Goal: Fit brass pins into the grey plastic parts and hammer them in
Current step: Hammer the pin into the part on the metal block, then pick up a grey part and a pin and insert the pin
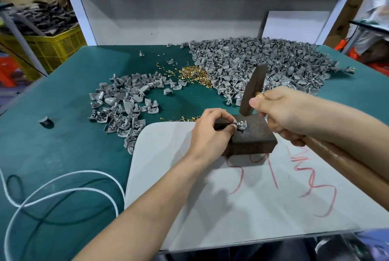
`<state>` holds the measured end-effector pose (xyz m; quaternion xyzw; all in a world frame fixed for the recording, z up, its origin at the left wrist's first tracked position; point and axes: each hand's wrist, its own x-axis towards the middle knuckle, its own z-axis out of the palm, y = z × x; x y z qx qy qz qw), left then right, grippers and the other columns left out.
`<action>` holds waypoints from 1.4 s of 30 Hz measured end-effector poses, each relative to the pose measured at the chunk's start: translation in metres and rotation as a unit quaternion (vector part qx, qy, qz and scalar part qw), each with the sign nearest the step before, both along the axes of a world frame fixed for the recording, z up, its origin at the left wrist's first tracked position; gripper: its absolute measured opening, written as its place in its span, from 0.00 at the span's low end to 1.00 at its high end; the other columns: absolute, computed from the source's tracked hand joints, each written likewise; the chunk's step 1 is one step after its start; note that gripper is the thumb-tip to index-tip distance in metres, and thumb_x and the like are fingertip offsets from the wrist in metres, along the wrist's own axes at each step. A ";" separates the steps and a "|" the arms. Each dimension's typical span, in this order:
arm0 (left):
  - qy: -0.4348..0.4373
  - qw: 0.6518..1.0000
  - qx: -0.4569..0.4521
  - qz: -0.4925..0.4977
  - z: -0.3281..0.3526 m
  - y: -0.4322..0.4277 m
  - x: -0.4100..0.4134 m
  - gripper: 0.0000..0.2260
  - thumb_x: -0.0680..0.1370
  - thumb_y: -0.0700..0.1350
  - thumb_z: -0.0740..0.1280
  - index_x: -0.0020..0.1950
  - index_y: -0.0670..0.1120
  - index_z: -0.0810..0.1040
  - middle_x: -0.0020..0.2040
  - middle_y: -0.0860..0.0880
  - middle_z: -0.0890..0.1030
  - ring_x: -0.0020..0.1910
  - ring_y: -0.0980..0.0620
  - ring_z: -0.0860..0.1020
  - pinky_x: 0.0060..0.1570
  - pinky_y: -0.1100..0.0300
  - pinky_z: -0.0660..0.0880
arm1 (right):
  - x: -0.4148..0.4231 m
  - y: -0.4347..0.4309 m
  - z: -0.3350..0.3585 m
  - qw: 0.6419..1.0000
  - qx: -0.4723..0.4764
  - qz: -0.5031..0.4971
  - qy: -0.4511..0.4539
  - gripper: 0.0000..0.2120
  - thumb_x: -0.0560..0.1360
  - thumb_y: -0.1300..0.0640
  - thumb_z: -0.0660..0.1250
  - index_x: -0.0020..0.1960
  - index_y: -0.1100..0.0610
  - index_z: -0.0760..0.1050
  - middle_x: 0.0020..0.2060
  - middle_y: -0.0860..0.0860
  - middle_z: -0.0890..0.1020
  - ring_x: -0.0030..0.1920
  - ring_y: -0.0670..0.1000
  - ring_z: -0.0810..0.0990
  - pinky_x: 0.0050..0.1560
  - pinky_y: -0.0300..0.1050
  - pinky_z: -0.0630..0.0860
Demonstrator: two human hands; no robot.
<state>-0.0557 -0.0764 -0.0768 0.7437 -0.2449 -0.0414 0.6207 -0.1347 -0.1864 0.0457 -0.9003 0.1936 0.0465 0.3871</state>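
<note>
My left hand [210, 132] pinches a small grey plastic part [242, 125] with a brass pin in it, holding it on top of a dark metal block [254, 136]. My right hand [282, 113] grips a hammer by its wooden handle; the dark hammer head [252, 90] is raised and tilted just above the part. A big heap of grey parts [263, 65] lies at the back right, a smaller heap [124, 102] at the left. Loose brass pins [194, 74] are piled between the two heaps.
The block stands on a white board [242, 197] with red scribbles, laid on the green table mat [52, 134]. A white cable [63, 191] loops at the front left. A white shelf frame [168, 18] closes the back. A yellow crate [52, 48] stands beyond the left edge.
</note>
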 end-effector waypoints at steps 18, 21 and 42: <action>-0.006 1.000 0.004 0.001 0.006 0.003 -0.001 0.12 0.72 0.37 0.72 0.37 0.54 0.76 0.48 0.55 0.75 0.48 0.64 0.75 0.48 0.78 0.65 | 0.003 -0.002 -0.012 1.000 -0.005 -0.023 0.007 0.17 0.82 0.51 0.54 0.36 0.57 0.63 0.13 0.48 0.63 0.13 0.47 0.60 0.19 0.33 0.62; -0.005 1.000 0.008 -0.003 0.007 0.004 -0.003 0.12 0.72 0.37 0.72 0.37 0.53 0.77 0.49 0.54 0.75 0.50 0.61 0.75 0.50 0.78 0.65 | 0.001 -0.012 -0.012 0.996 0.078 -0.040 0.019 0.17 0.82 0.49 0.53 0.37 0.56 0.63 0.15 0.48 0.61 0.13 0.46 0.57 0.19 0.30 0.61; 0.020 0.999 0.025 0.025 0.009 0.005 -0.006 0.10 0.74 0.41 0.70 0.33 0.51 0.78 0.52 0.58 0.77 0.53 0.63 0.74 0.49 0.76 0.63 | 0.005 -0.107 -0.101 0.729 0.676 -0.097 -0.045 0.11 0.75 0.51 0.58 0.39 0.58 0.67 0.24 0.48 0.65 0.19 0.41 0.60 0.14 0.31 0.63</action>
